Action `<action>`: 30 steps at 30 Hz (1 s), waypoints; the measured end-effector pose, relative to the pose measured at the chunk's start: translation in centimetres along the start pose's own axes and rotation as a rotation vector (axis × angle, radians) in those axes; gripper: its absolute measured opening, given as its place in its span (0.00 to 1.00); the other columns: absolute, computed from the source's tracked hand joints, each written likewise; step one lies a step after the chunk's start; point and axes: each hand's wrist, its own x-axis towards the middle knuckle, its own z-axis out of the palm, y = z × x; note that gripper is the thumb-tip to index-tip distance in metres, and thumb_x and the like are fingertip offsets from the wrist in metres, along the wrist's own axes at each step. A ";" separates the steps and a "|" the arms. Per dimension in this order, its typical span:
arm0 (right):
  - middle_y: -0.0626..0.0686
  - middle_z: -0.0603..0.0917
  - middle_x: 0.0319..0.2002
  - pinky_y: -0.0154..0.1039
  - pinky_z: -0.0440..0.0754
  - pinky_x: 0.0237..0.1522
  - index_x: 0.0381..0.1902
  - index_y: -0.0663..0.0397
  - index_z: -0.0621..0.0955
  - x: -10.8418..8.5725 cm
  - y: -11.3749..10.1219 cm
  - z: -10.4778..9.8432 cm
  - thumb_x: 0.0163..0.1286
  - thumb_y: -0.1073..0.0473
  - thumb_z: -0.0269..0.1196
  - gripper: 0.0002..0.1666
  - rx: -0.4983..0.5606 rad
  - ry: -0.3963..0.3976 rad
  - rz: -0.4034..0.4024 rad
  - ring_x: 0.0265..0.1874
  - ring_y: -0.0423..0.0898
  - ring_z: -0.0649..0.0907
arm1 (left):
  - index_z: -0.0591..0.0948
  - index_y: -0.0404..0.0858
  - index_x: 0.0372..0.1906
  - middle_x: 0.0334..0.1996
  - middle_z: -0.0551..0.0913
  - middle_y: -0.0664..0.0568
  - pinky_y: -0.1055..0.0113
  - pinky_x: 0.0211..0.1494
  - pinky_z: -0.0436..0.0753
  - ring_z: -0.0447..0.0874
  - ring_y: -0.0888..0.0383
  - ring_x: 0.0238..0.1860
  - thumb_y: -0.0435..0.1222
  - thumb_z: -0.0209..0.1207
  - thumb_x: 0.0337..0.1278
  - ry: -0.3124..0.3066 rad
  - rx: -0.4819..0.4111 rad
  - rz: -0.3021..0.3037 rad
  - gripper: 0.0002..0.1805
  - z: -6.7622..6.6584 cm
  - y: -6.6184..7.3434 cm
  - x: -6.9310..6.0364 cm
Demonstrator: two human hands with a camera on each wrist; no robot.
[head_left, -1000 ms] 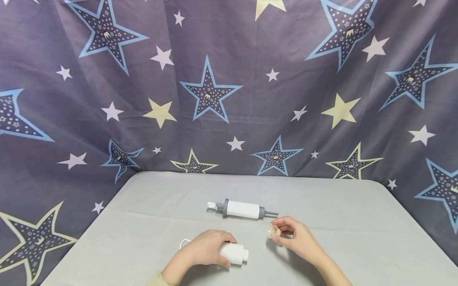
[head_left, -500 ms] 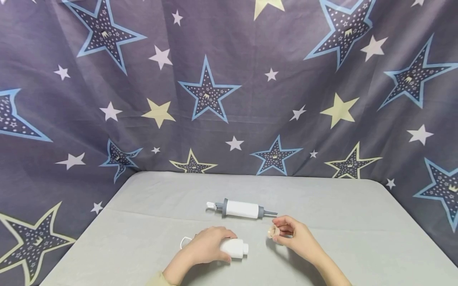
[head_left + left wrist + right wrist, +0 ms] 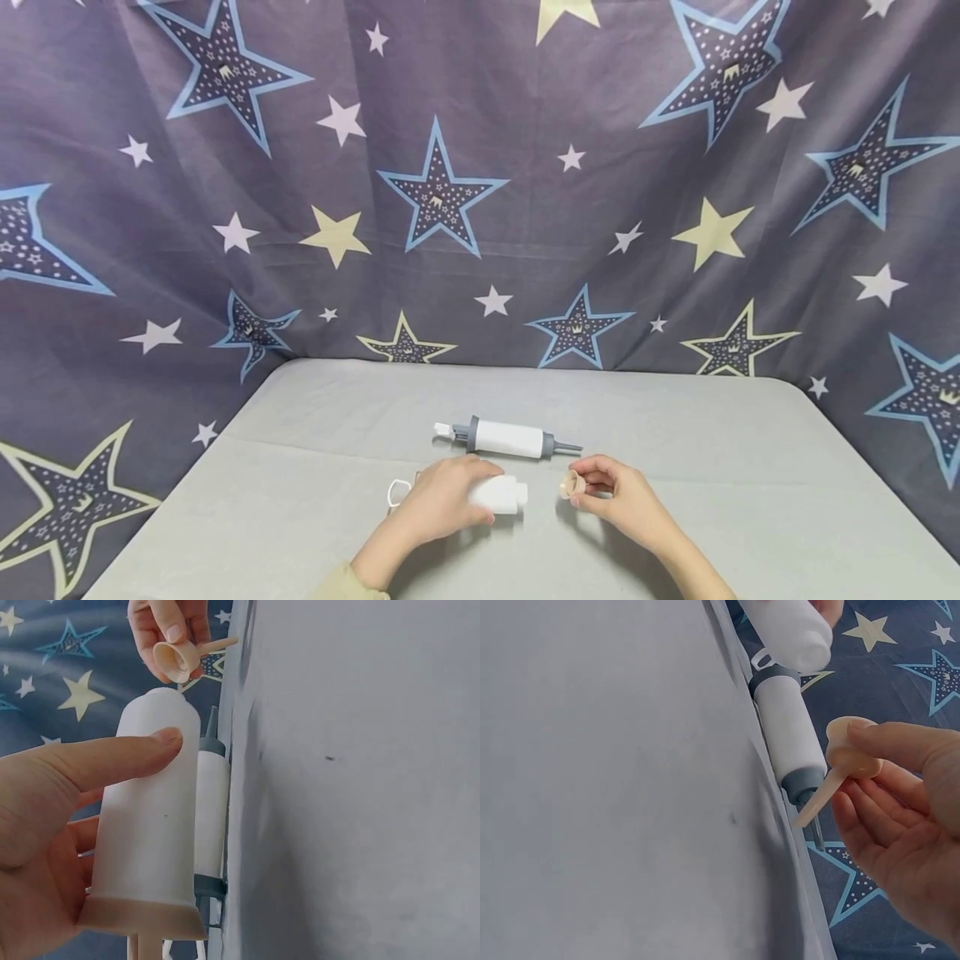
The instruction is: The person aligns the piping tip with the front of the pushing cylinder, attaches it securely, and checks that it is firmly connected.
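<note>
In the head view my left hand (image 3: 444,502) holds a white syringe barrel (image 3: 498,495) on its side, its narrower neck facing right. The left wrist view shows my thumb lying along this barrel, with a beige flange (image 3: 142,918) at its rear end; a white loop handle (image 3: 398,492) sticks out behind. My right hand (image 3: 628,503) pinches a beige nozzle cap (image 3: 572,485), hollow side toward the neck. A thin beige spout (image 3: 822,796) projects from the cap. Barrel and cap are apart, with a small gap between them.
Behind the hands, a second syringe (image 3: 510,439), white with grey ends, lies on the grey table (image 3: 337,408). Its grey tip points right. A dark star-patterned cloth (image 3: 525,208) hangs along the table's back and sides.
My left hand has shifted the white barrel away from the near edge and slightly right, level with the nozzle cap. The right hand has barely moved.
</note>
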 end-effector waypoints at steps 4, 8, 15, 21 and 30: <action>0.53 0.83 0.38 0.34 0.78 0.42 0.45 0.59 0.77 0.0 -0.1 0.1 0.51 0.59 0.68 0.22 0.003 -0.013 -0.010 0.36 0.38 0.82 | 0.80 0.49 0.48 0.41 0.82 0.59 0.66 0.36 0.75 0.80 0.59 0.37 0.46 0.70 0.30 0.024 0.018 -0.021 0.29 0.0 0.4 0.3; 0.53 0.83 0.38 0.36 0.78 0.42 0.45 0.60 0.77 0.0 -0.3 0.3 0.51 0.59 0.68 0.22 0.001 -0.020 -0.020 0.36 0.39 0.81 | 0.80 0.50 0.48 0.41 0.82 0.59 0.63 0.36 0.75 0.80 0.58 0.38 0.46 0.70 0.30 0.039 0.021 -0.036 0.29 -0.1 0.7 0.6; 0.50 0.83 0.38 0.35 0.78 0.41 0.44 0.56 0.78 0.4 -0.7 0.5 0.51 0.58 0.68 0.22 -0.029 -0.006 -0.030 0.36 0.37 0.81 | 0.79 0.51 0.49 0.41 0.82 0.59 0.61 0.39 0.74 0.80 0.58 0.40 0.47 0.69 0.32 0.045 0.032 -0.027 0.29 -0.3 1.4 1.5; 0.52 0.83 0.38 0.37 0.79 0.40 0.45 0.58 0.78 0.5 -1.1 0.6 0.51 0.58 0.68 0.22 -0.013 -0.015 -0.053 0.36 0.38 0.81 | 0.80 0.51 0.49 0.41 0.82 0.58 0.63 0.40 0.74 0.79 0.60 0.40 0.46 0.69 0.33 0.043 0.055 0.015 0.28 -0.4 1.9 2.1; 0.55 0.82 0.41 0.41 0.79 0.41 0.45 0.60 0.78 0.0 -2.9 0.6 0.52 0.59 0.68 0.22 -0.022 -0.022 -0.068 0.38 0.44 0.82 | 0.80 0.50 0.48 0.40 0.82 0.58 0.65 0.41 0.75 0.79 0.60 0.37 0.47 0.69 0.33 0.030 0.085 0.051 0.27 -0.4 2.6 2.5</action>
